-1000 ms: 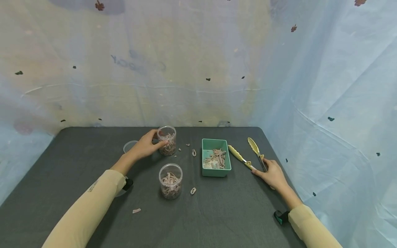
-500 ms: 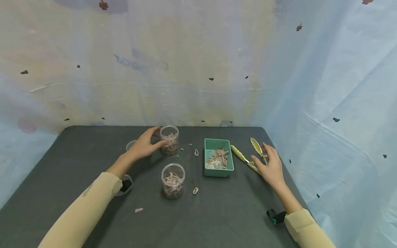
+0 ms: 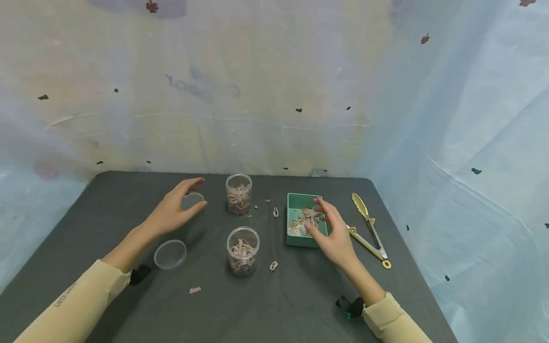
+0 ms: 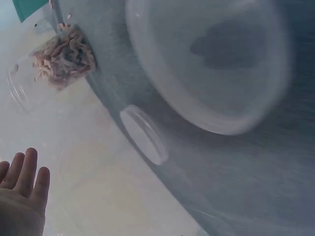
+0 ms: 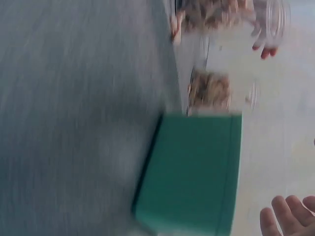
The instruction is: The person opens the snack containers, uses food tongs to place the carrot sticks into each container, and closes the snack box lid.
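Note:
My left hand hovers over the table's left side, fingers spread and holding nothing. One clear lid lies partly behind it, and another clear lid lies nearer me. To its right stands the far clear jar, partly filled with pale brownish strips; a similar near jar stands in front. My right hand, fingers loosely bent, is over the right edge of the green tray, hiding part of it. Pale strips lie inside. I cannot tell whether that hand touches the tray.
Yellow-tipped tongs lie spread on the table's right side. Loose strip pieces lie between the jars and the tray, and another piece lies near the front. A pale plastic sheet hangs behind the table.
My left hand has let go of the far jar and moved left. My right hand has released the tongs and moved left to the green tray.

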`<state>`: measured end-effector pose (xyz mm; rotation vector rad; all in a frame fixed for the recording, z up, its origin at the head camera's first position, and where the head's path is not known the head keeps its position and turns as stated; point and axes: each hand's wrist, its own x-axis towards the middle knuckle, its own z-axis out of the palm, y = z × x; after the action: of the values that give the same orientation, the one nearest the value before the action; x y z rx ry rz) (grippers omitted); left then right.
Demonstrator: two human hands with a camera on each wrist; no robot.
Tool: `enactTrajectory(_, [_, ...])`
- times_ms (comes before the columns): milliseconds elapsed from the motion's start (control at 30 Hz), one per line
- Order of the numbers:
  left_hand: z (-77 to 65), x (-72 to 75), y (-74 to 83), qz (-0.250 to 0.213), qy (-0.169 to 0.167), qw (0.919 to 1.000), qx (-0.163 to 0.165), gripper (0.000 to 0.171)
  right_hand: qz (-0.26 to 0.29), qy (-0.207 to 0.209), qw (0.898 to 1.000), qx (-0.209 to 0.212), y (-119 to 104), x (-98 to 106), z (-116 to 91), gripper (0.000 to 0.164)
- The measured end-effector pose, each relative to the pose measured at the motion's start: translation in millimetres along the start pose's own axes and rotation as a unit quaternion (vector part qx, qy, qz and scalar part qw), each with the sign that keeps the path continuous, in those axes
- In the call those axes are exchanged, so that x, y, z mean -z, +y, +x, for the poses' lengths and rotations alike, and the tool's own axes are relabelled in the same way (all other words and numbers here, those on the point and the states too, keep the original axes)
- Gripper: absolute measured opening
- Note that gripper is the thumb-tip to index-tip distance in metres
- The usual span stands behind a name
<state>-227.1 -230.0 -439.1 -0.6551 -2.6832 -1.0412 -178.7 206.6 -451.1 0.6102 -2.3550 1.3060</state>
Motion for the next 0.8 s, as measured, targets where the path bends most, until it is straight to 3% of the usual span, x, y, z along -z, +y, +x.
enactTrajectory(200, [-40.9,6.6,-1.7,0.021,0.003,0.9997,-0.015,0.067,0.063,-0.093,0.994,0.0,-18.5,-26.9,-6.7,0.072])
enactTrajectory(433, [-86.2,9.8,-11.4,0.06,-0.029,0.9977,0.008,0.068,0.167,-0.211,0.963,0.012,-24.3,-59.4,-10.7,0.078])
enactTrajectory(600, [-106.0,16.6,-15.8,0.076,-0.076,0.9937,0.031,0.076,0.199,-0.256,0.946,0.004,-25.7,-75.4,-9.2,0.084])
enactTrajectory(800, [-119.3,20.3,-26.4,0.076,-0.106,0.991,0.032,0.086,0.212,-0.286,0.934,-0.012,-24.5,-87.5,-7.2,0.092])
